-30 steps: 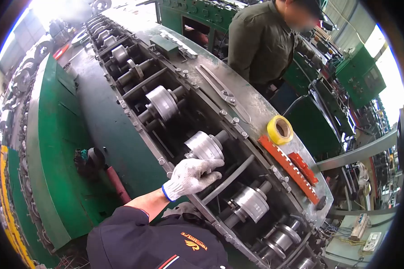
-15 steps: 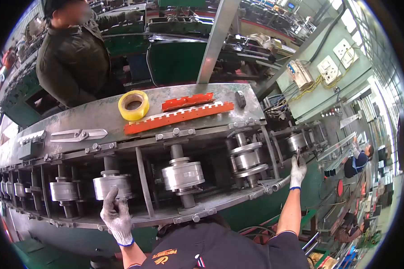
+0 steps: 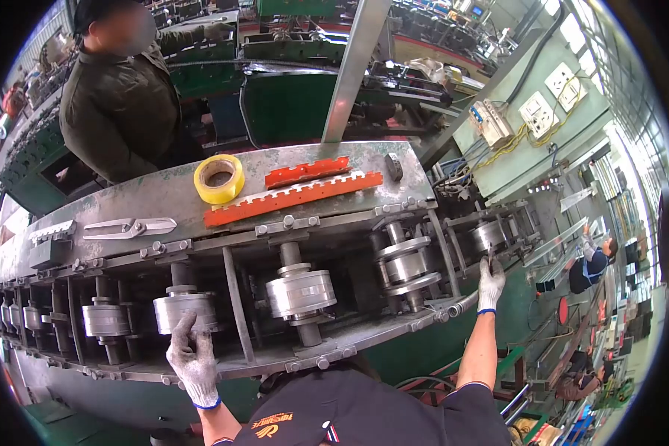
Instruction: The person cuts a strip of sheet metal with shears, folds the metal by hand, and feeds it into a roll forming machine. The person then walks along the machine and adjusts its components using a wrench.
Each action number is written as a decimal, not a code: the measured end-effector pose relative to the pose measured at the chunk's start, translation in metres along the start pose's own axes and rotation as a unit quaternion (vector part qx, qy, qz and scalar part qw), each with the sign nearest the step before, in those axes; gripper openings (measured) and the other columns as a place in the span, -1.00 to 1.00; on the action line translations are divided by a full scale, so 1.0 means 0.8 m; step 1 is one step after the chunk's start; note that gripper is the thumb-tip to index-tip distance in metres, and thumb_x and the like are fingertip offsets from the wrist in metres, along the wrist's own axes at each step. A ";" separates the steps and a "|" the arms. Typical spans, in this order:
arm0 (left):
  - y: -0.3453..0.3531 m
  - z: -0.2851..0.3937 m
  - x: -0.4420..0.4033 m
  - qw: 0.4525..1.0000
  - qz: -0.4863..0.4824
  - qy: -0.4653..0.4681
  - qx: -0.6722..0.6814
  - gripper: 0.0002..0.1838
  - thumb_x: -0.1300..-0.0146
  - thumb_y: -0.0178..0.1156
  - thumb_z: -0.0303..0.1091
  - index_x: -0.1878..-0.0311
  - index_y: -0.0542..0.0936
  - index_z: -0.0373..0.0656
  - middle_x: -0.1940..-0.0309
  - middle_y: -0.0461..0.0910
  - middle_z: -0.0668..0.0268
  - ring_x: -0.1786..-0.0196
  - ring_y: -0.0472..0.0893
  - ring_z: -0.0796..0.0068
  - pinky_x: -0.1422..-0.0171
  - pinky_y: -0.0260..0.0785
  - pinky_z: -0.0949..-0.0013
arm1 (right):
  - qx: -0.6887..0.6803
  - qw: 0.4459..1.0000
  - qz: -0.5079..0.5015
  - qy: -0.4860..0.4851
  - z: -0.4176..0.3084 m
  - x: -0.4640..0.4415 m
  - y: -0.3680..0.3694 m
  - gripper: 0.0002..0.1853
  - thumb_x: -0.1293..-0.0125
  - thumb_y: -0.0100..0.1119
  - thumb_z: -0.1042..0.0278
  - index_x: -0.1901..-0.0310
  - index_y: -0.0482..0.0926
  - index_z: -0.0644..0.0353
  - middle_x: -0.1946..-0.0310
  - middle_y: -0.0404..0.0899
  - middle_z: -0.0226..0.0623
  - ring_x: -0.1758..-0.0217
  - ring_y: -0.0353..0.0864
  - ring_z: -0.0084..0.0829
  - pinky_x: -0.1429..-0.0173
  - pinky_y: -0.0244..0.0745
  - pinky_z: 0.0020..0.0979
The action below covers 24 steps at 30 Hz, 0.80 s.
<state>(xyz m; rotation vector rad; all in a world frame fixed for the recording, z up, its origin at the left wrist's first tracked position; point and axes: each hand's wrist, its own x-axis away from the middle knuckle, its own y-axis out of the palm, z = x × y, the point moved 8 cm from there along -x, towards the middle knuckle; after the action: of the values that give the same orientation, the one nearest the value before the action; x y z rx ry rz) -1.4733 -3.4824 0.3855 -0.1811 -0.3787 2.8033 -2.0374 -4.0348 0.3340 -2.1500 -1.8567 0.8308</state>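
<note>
My left hand [image 3: 193, 358], in a white glove with dark-stained fingertips, is at the near rail of a roller machine. Its index finger stretches up to the lower front of a steel roller [image 3: 184, 312]; whether it touches cannot be told. Nothing shows in this hand. My right hand [image 3: 490, 282], also gloved, is raised beside the far-right roller [image 3: 488, 236]. Its fingers are drawn together near a small dark tip, too small to make out. Between my hands stand a wide steel roller [image 3: 300, 294] and a flanged roller [image 3: 407, 266].
On the machine's top plate [image 3: 149, 195] lie yellow tape [image 3: 219, 179], two orange notched strips [image 3: 293, 198], metal snips [image 3: 131, 227] and a dark block [image 3: 393, 167]. A person [image 3: 123, 97] stands across the machine. Sockets [image 3: 539, 114] and a breaker [image 3: 490, 123] hang at right.
The whole view has shifted slightly. My hands keep about the same places by the rollers, and the tools on the plate lie as before.
</note>
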 end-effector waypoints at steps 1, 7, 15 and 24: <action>0.000 0.002 0.001 1.000 -0.006 -0.003 -0.012 -0.58 -0.28 0.24 -0.69 -0.22 0.67 -0.29 0.30 0.56 0.49 0.32 0.38 0.76 0.25 0.28 0.60 | 0.001 1.000 -0.002 0.001 0.002 0.005 -0.004 -0.69 -0.45 0.36 0.26 -0.01 0.68 0.35 0.16 0.69 -0.26 0.10 0.60 -0.44 -0.09 0.48 -0.36; 0.002 0.001 -0.001 1.000 -0.002 -0.008 0.013 -0.58 -0.29 0.24 -0.69 -0.22 0.67 -0.31 0.35 0.53 0.51 0.35 0.36 0.76 0.27 0.26 0.60 | 0.002 1.000 0.011 -0.020 -0.009 0.003 -0.001 -0.68 -0.44 0.37 0.24 0.01 0.66 0.36 0.14 0.72 -0.24 0.07 0.63 -0.40 -0.11 0.48 -0.36; 0.004 0.006 -0.002 1.000 -0.007 -0.003 -0.011 -0.60 -0.33 0.21 -0.66 -0.22 0.68 -0.26 0.38 0.52 0.50 0.38 0.35 0.77 0.31 0.23 0.60 | 0.009 1.000 0.016 -0.001 -0.008 0.004 0.000 -0.70 -0.44 0.38 0.23 0.05 0.66 0.34 0.17 0.68 -0.32 0.12 0.56 -0.48 -0.07 0.44 -0.41; 0.004 0.004 -0.001 0.998 -0.036 0.050 -0.034 -0.65 -0.51 0.12 -0.48 -0.29 0.60 -0.35 -0.16 0.69 0.17 -0.17 0.61 0.39 -0.35 0.42 0.34 | -0.014 0.999 0.037 -0.035 -0.052 0.024 -0.002 -0.77 -0.40 0.39 0.33 0.00 0.75 0.24 0.15 0.74 -0.49 0.11 0.61 -0.56 -0.10 0.52 -0.41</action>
<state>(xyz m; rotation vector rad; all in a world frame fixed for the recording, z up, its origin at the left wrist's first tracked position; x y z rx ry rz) -1.4738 -3.4862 0.3882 -0.3154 -0.4479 2.6996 -2.0160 -4.0075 0.3636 -2.2454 -1.8425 0.9126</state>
